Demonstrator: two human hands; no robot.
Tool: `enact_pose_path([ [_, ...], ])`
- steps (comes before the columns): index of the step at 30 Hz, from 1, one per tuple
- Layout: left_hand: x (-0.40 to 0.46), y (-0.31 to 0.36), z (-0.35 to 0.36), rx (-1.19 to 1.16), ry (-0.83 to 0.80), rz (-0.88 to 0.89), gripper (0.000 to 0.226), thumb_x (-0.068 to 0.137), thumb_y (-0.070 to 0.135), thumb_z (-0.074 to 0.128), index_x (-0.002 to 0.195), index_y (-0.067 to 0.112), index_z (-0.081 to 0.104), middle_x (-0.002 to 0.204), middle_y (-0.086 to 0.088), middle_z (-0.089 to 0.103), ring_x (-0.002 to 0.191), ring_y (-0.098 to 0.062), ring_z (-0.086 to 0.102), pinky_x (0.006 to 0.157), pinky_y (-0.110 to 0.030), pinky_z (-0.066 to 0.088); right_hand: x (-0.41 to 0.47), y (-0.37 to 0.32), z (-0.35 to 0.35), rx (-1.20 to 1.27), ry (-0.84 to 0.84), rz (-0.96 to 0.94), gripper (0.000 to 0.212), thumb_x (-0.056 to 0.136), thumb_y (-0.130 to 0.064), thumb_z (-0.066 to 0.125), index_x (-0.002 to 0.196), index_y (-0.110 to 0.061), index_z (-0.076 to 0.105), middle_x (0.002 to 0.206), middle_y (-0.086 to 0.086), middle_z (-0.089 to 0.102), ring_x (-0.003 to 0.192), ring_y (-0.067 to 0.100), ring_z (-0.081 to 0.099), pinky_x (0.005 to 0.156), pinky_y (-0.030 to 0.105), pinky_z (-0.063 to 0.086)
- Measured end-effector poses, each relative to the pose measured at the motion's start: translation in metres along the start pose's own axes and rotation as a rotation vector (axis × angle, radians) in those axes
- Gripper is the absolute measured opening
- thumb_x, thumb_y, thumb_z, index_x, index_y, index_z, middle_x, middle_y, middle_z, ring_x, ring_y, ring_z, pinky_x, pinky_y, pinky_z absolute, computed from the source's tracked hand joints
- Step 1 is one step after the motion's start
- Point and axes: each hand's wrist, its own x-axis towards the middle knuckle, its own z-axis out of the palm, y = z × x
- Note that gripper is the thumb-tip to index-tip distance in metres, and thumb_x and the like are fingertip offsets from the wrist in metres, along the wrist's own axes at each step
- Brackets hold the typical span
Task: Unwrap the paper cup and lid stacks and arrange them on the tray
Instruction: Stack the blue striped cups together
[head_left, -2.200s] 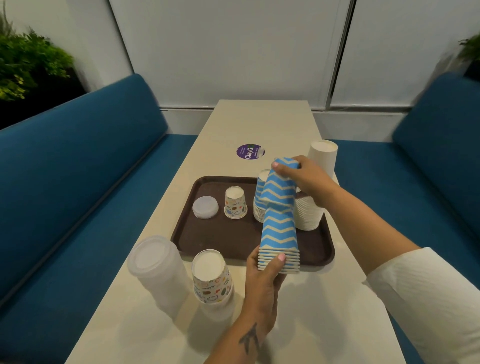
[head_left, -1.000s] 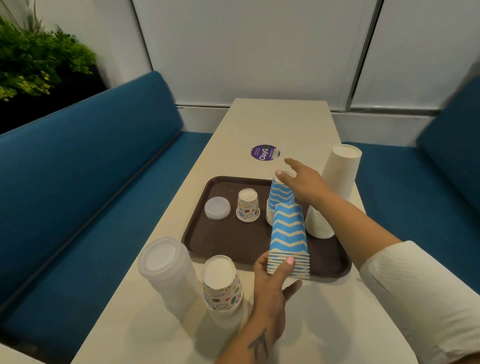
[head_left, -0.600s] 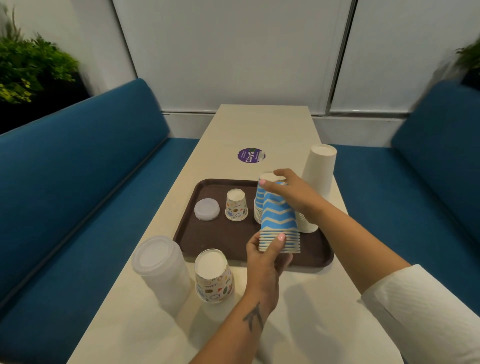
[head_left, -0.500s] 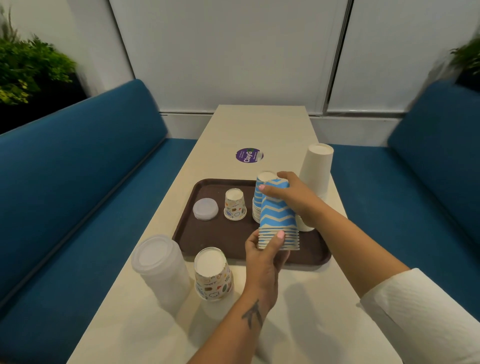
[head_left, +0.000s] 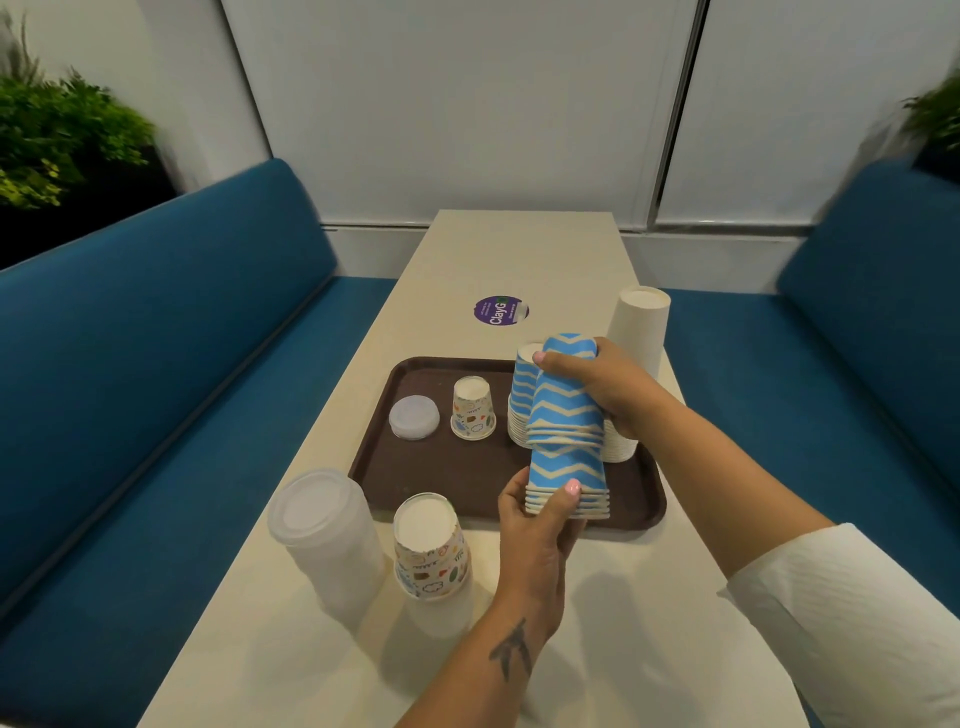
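Observation:
Over the brown tray (head_left: 415, 475), both hands hold an upside-down stack of blue zigzag cups. My left hand (head_left: 540, 525) grips the lower part of the blue stack (head_left: 569, 480) at its rims. My right hand (head_left: 602, 387) grips the upper part of the blue stack (head_left: 566, 400), lifted partly off the lower part. Another blue zigzag stack (head_left: 522, 389) stands on the tray behind them. A single patterned cup (head_left: 472, 410) and a translucent lid (head_left: 414, 417) also sit on the tray.
A wrapped stack of clear lids (head_left: 322, 530) and a stack of patterned cups (head_left: 428, 548) stand on the cream table (head_left: 623, 649) near the tray's front left corner. A tall white cup stack (head_left: 639, 325) rises at the tray's right. Blue benches (head_left: 156, 364) flank the table.
The blue stack was pressed together half a second ago. Now my right hand has lifted its upper part, so the stack is longer and a gap of rims shows midway.

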Motion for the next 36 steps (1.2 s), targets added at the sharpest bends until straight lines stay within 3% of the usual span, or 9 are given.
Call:
enact_pose_path([
  [6, 0.000, 0.001, -0.002, 0.028, -0.030, 0.006, 0.064, 0.066, 0.017, 0.073, 0.125, 0.012, 0.048, 0.113, -0.011, 0.067, 0.092, -0.017, 0.070, 0.078, -0.029, 0.057, 0.012, -0.008, -0.006, 0.074, 0.038, -0.021, 0.061, 0.073, -0.041, 0.080, 0.120, -0.011, 0.056, 0.106, 0.008, 0.070, 0.089, 0.023, 0.071, 0.080, 0.038, 0.059],
  [10, -0.001, -0.004, -0.008, 0.068, -0.020, 0.001, 0.061, 0.067, 0.018, 0.072, 0.123, 0.013, 0.049, 0.113, -0.012, 0.067, 0.097, -0.021, 0.068, 0.085, -0.034, 0.056, 0.023, -0.019, -0.008, 0.119, 0.104, -0.066, 0.080, 0.060, -0.051, 0.083, 0.122, -0.010, 0.053, 0.108, 0.009, 0.070, 0.088, 0.021, 0.072, 0.078, 0.039, 0.060],
  [15, 0.002, -0.009, -0.013, 0.088, 0.009, -0.002, 0.047, 0.078, 0.014, 0.069, 0.121, 0.015, 0.049, 0.113, -0.011, 0.067, 0.100, -0.021, 0.068, 0.089, -0.035, 0.055, 0.040, -0.030, -0.004, 0.171, 0.221, -0.142, 0.059, 0.077, -0.039, 0.078, 0.118, -0.016, 0.041, 0.108, 0.005, 0.063, 0.094, 0.022, 0.068, 0.083, 0.041, 0.058],
  [21, 0.008, -0.008, -0.014, 0.063, 0.022, 0.006, 0.062, 0.065, 0.020, 0.073, 0.122, 0.013, 0.049, 0.114, -0.012, 0.068, 0.102, -0.024, 0.068, 0.086, -0.032, 0.056, 0.056, -0.033, 0.009, 0.048, 0.279, -0.362, 0.052, 0.075, -0.040, 0.079, 0.107, -0.025, 0.040, 0.115, 0.012, 0.058, 0.101, 0.024, 0.064, 0.089, 0.045, 0.055],
  [25, 0.012, -0.009, -0.014, 0.052, 0.036, 0.003, 0.061, 0.065, 0.019, 0.073, 0.121, 0.013, 0.049, 0.109, -0.010, 0.070, 0.096, -0.020, 0.069, 0.085, -0.032, 0.056, 0.064, -0.032, 0.016, -0.071, 0.313, -0.470, 0.055, 0.074, -0.035, 0.081, 0.112, -0.023, 0.043, 0.114, 0.004, 0.058, 0.104, 0.020, 0.060, 0.090, 0.038, 0.053],
  [31, 0.027, -0.012, -0.014, 0.024, 0.092, -0.021, 0.051, 0.081, 0.008, 0.069, 0.126, 0.015, 0.048, 0.115, -0.010, 0.069, 0.097, -0.020, 0.069, 0.084, -0.031, 0.057, 0.077, -0.013, 0.020, -0.166, 0.241, -0.400, 0.061, 0.075, -0.028, 0.082, 0.122, -0.016, 0.045, 0.115, 0.002, 0.056, 0.106, 0.019, 0.057, 0.091, 0.034, 0.051],
  [36, 0.033, -0.015, -0.014, 0.044, 0.089, -0.029, 0.052, 0.082, 0.006, 0.069, 0.127, 0.017, 0.047, 0.115, -0.009, 0.069, 0.096, -0.017, 0.070, 0.080, -0.028, 0.057, 0.083, 0.001, 0.018, -0.244, 0.205, -0.323, 0.069, 0.073, -0.023, 0.083, 0.129, -0.017, 0.044, 0.120, 0.001, 0.054, 0.107, 0.018, 0.053, 0.083, 0.028, 0.045],
])
